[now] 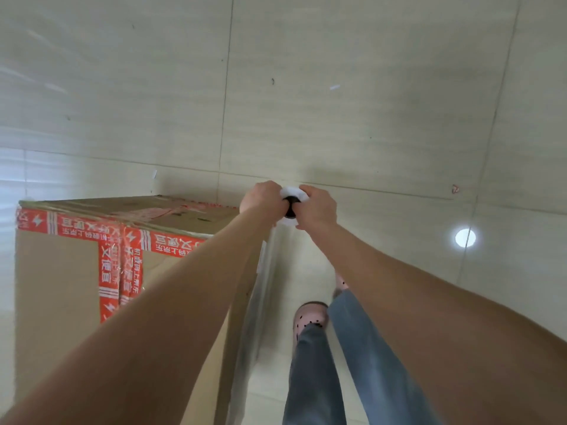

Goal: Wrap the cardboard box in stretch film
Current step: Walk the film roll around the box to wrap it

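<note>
Left hand [262, 198] and right hand [316, 207] grip the film roll [289, 221] beside the box [58, 277] edge, floor [368, 118] beyond.

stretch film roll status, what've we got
Left hand and right hand both grip the top end of the stretch film roll. Film runs down the right edge of the cardboard box. No obstruction seen.
</note>
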Demonstrator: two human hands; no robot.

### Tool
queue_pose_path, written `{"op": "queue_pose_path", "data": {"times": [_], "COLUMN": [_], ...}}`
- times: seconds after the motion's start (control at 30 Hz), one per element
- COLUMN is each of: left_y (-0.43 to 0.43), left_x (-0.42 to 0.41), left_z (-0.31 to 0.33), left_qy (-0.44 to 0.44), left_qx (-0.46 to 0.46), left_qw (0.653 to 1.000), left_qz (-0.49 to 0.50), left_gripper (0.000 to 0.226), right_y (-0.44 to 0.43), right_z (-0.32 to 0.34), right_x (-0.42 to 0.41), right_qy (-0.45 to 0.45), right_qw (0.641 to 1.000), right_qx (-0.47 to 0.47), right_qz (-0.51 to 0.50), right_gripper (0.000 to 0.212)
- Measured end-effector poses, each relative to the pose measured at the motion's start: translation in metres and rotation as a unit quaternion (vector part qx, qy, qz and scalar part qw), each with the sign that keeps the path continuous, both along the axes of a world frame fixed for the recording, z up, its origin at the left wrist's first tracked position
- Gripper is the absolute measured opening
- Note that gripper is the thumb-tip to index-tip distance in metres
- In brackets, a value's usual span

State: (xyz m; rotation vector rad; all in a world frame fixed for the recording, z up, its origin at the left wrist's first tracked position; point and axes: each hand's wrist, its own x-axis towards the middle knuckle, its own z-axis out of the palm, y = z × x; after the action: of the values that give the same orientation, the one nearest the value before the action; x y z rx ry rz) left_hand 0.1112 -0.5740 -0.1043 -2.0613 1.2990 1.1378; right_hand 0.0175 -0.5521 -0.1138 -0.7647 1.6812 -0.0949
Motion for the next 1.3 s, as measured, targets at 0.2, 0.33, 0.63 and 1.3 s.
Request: {"op": "queue_pose_path", "data": {"times": [0.2, 0.33, 0.63, 1.3], "left_y": [0.0, -0.001, 0.001, -0.016], "left_x": [0.035, 0.05, 0.062, 0.103], "left_z": [-0.004, -0.004, 0.0, -0.001], "left_qy": [0.001, -0.003, -0.012, 0.042], "left_qx": [-0.031, -0.025, -0.07, -0.028], "left_qw": [0.995, 0.997, 0.993, 0.948], "left_qz": [0.091, 0.078, -0.096, 0.315], "left_gripper": [0.019, 0.015, 0.045, 0.024], "right_y": [-0.018, -0.023, -0.012, -0.063], "right_z": [0.002, 0.0, 0.002, 0.008], "right_x": [0.031, 0.041, 0.055, 0.097], "right_qy": [-0.02, -0.023, -0.006, 0.046], "right_qw": [0.998, 0.999, 0.996, 0.99], "right_qx": [0.011, 0.039, 0.092, 0.016], "right_qz": [0.05, 0.026, -0.008, 0.134], "right_gripper": [0.023, 0.041, 0.051, 0.033]}}
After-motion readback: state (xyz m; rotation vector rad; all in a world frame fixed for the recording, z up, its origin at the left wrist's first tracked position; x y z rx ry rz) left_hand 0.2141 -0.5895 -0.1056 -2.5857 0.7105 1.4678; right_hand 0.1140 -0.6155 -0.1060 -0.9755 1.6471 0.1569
